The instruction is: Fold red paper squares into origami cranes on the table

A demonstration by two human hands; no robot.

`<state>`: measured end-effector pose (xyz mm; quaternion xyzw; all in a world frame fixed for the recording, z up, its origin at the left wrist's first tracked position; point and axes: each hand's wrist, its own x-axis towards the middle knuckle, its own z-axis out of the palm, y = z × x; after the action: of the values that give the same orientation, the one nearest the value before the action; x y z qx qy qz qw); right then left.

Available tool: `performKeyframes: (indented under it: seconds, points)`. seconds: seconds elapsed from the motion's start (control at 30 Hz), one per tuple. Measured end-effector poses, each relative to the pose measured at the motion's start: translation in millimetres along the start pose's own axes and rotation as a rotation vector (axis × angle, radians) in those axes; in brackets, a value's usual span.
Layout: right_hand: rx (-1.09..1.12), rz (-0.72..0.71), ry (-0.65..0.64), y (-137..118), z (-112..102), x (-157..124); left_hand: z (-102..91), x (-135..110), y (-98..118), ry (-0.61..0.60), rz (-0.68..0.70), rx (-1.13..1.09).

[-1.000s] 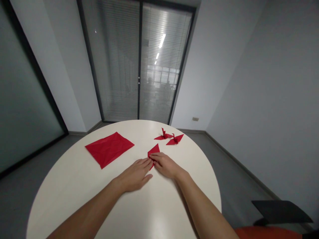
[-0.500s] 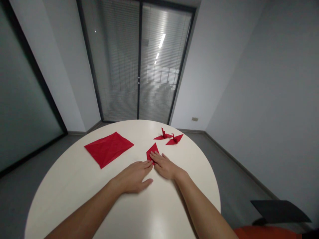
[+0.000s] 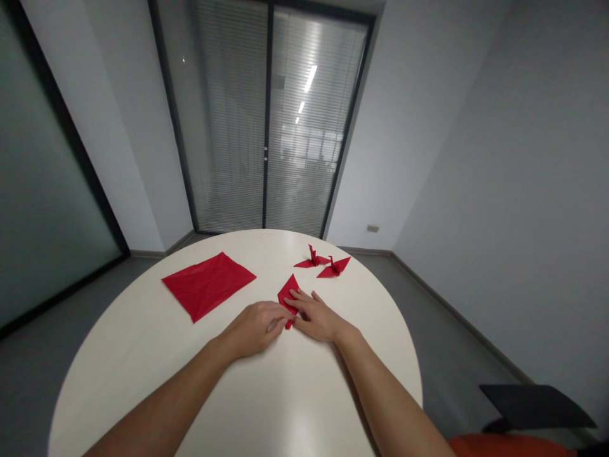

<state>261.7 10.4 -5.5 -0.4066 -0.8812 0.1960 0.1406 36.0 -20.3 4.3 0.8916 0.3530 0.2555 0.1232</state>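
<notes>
A small folded red paper piece [image 3: 287,290] lies on the round white table [image 3: 143,355] between my two hands. My right hand [image 3: 316,315] rests flat on its right part, fingers stretched out over the paper. My left hand [image 3: 254,327] is curled, its fingertips pinching the lower left edge of the same piece. Much of the paper is hidden under the fingers.
A flat red paper sheet [image 3: 208,284] lies at the table's left. Two folded red paper cranes [image 3: 313,258] [image 3: 335,266] stand at the far right side. A black chair part [image 3: 535,406] and an orange seat [image 3: 504,444] are at lower right. Glass doors with blinds stand behind.
My left hand went from lying flat beside the paper to curling and pinching its lower edge. My right hand stayed pressed on the piece, shifting only slightly.
</notes>
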Motion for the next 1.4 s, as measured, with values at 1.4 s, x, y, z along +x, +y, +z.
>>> performKeyframes:
  seconds: [1.4]
  points:
    - [0.149, 0.046, 0.183, 1.7, -7.1, -0.5, 20.3, -0.6, -19.9, 0.080, -0.264, -0.010]
